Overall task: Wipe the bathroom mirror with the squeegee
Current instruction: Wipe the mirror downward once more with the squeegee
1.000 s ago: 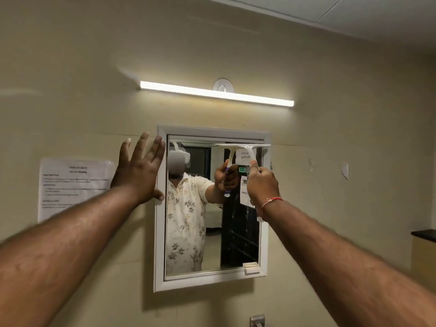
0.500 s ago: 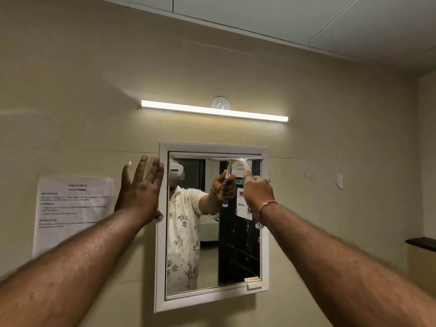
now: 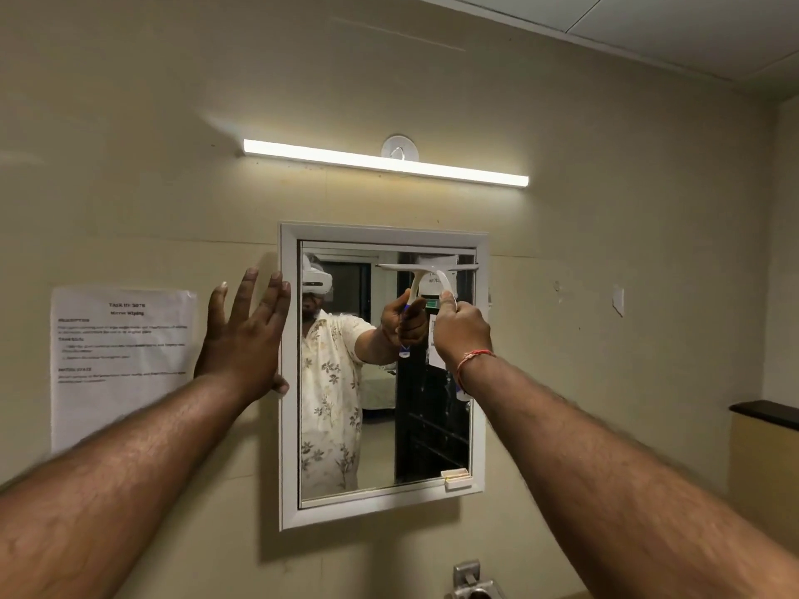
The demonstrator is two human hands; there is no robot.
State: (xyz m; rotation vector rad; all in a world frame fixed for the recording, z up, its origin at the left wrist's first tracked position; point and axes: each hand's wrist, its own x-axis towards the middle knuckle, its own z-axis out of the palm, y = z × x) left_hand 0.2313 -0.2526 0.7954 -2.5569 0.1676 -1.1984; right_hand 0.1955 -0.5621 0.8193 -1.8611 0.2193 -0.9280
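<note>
Beige wall fills the view, with a lit tube lamp above the mirror and a printed sheet taped up to its left.

Our right hand has its fingers curled tight round the handle of the squeegee, the thumb lying up along the neck. The blade sits level against the glass at the top right corner, just under the upper frame, its right end touching or nearly touching the right side of the frame. A red thread circles that wrist.

Our left hand is flat and spread, 4 fingers fanned upward, the palm on the wall just beside the frame's left edge and the thumb reaching onto the frame; it holds nothing and seems to brace us.

We judge the work to be at the start of a stroke: the blade is set at the top and the whole right strip of glass below it is yet to be drawn down. We cannot tell from the glass whether the left part is already wiped; no streaks or water show either way.

For room, the path straight down is open until a small pale block on the bottom right of the frame, which would stop the blade early. Rightward there is no slack; leftward the glass is free. A metal fitting sits on the wall below, well clear.
</note>
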